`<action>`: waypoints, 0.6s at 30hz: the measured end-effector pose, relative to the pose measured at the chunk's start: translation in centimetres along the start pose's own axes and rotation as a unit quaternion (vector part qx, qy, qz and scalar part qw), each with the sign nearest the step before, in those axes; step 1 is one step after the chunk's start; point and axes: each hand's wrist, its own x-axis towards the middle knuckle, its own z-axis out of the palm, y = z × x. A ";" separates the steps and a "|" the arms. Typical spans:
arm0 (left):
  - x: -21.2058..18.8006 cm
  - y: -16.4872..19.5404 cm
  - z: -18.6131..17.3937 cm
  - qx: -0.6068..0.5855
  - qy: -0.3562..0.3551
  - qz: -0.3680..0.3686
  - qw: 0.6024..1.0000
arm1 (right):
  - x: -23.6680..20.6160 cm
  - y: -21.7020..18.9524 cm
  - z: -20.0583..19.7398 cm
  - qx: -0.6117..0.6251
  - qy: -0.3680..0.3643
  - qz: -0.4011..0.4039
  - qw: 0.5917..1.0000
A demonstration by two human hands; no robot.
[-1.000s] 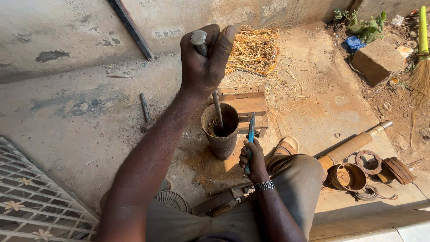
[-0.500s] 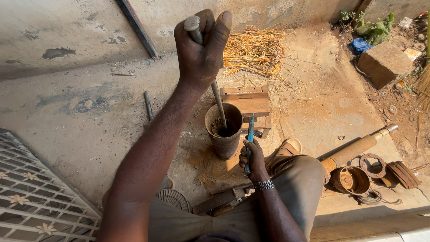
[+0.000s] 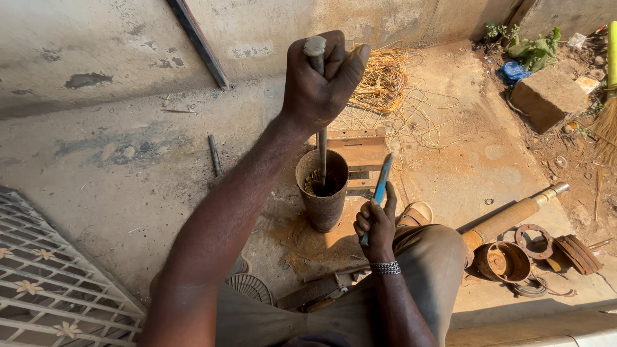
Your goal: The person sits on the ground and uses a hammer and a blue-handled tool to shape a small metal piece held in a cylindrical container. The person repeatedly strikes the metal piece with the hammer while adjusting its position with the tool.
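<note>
My left hand (image 3: 321, 80) was fisted around the top of a metal rod (image 3: 319, 122), which stood upright with its lower end inside the rusty cylindrical pot (image 3: 322, 193). The pot stood on the concrete floor (image 3: 128, 160), just in front of a wooden block (image 3: 363, 151). My right hand (image 3: 376, 222), fingers wrapped tight, held a blue tool (image 3: 382, 183) beside the pot's rim. Open floor lay to the left; rusty parts (image 3: 514, 254) crowded the right edge.
</note>
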 end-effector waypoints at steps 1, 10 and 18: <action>0.0 0.0 0.4 0.016 0.001 0.009 1.000 | -0.2 0.4 0.8 0.017 0.044 -0.020 0.999; -0.7 -0.6 1.4 0.036 -0.012 0.017 0.999 | -0.9 1.0 3.2 -0.079 -0.116 0.041 0.989; -0.5 -1.8 1.3 0.048 0.018 0.031 0.998 | -0.9 1.0 4.5 -0.147 -0.133 0.071 0.978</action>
